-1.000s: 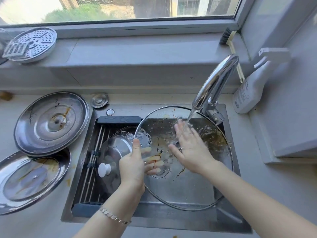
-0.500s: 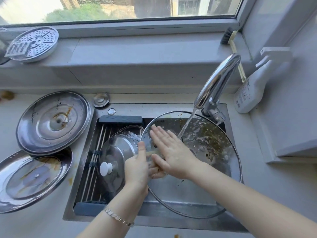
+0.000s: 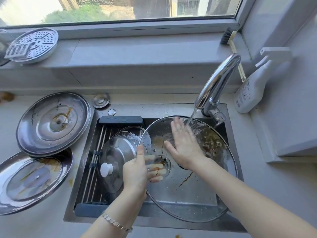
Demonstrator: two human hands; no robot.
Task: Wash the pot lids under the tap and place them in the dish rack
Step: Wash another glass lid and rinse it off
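- While water runs from the tap (image 3: 217, 81) onto it, the large glass lid (image 3: 197, 194) is held tilted over the sink (image 3: 154, 109). The face turned toward the camera is streaked with brown residue.
- The left hand (image 3: 135, 170) clamps the glass lid near its left edge — thumb on the near face, fingers curled behind and seen through the glass.
- The right hand (image 3: 185, 146) lies flat on the same face with fingers straight, their tips in the stream just below the spout.
- The two hands are apart, the right one above and to the right of the left.
- Just left of the left hand, the dish rack (image 3: 96, 162) spans the sink's left part and carries a leaning steel lid (image 3: 118, 152) with a white knob (image 3: 106, 169). More lids stand partly hidden behind it.
- Farther left of the left hand, on the worktop (image 3: 42, 225), lie two soiled lids — the upper lid (image 3: 53, 122) overlaps the lower lid (image 3: 32, 179).
- Beyond the right hand and to its right, a white spray bottle (image 3: 250, 90) leans at the wall, with a brush (image 3: 229, 38) on the window sill above it.
- A bracelet (image 3: 116, 222) circles the left wrist.
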